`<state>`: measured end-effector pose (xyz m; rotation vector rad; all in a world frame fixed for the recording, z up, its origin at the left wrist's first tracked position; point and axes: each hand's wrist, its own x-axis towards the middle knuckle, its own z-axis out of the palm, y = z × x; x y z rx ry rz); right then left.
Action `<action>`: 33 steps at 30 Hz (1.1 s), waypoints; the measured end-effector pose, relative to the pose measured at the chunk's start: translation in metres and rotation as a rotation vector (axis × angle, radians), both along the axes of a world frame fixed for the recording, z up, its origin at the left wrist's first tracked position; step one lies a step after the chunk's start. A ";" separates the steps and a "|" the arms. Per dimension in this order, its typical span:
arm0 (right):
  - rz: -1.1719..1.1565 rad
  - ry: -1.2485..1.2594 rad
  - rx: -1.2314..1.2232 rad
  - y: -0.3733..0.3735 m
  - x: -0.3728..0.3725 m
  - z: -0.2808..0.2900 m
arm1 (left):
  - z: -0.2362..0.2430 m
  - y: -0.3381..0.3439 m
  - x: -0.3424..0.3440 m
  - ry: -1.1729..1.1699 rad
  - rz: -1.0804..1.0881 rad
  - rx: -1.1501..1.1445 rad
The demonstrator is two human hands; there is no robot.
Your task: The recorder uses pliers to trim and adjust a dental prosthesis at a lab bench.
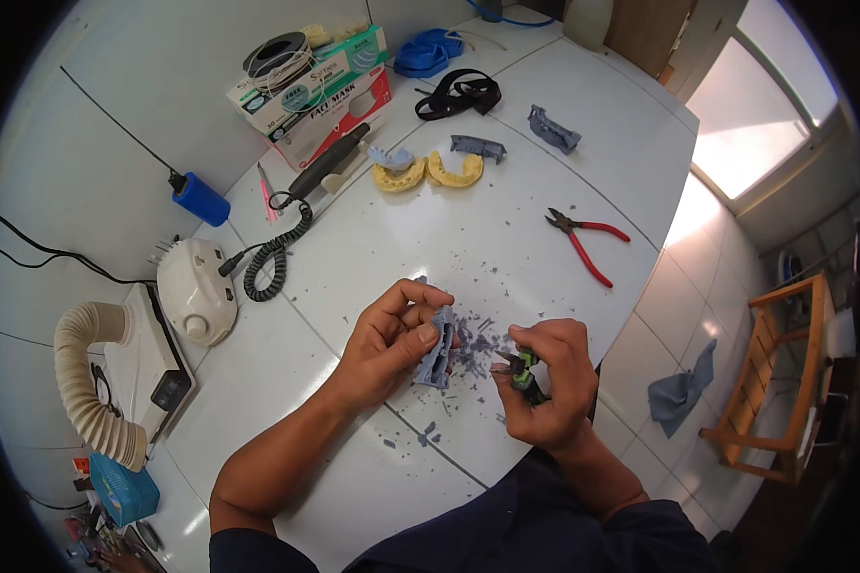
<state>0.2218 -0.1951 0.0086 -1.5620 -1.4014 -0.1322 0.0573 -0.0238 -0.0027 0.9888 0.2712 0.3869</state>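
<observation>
Over the white tiled table, my left hand [390, 342] grips a grey-blue moulded dental piece [434, 361] between thumb and fingers, its hollow, ridged side turned to the right. My right hand [556, 390] is closed around small green-and-black nippers [523, 371]. Their jaws point left toward the piece, with a gap between the two. Beneath and between my hands lie many grey chips [483, 346], scattered on the tiles. Some larger grey scraps [428, 435] rest nearer to me.
Red-handled cutters [583, 232] lie at the right. Farther back are yellow dental casts [456, 170], more grey pieces [553, 130], a black strap [459, 94] and stacked boxes [330, 115]. A corded handpiece [327, 162], its white control unit [197, 291] and a ribbed hose [81, 372] stand left.
</observation>
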 end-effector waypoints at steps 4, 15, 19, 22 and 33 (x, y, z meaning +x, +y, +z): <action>-0.023 0.147 -0.208 -0.003 -0.011 0.015 | 0.001 -0.004 -0.005 0.039 0.050 -0.038; 0.012 0.344 -0.441 -0.006 -0.034 0.034 | -0.002 -0.023 -0.017 0.024 0.028 -0.166; 0.018 0.325 -0.436 -0.008 -0.035 0.033 | -0.005 -0.022 -0.018 0.011 0.005 -0.133; -0.010 0.262 -0.450 -0.011 -0.035 0.035 | -0.008 -0.022 -0.018 -0.005 -0.028 -0.103; -0.144 0.227 -0.371 -0.012 -0.004 0.031 | -0.006 -0.023 -0.019 -0.116 -0.035 -0.126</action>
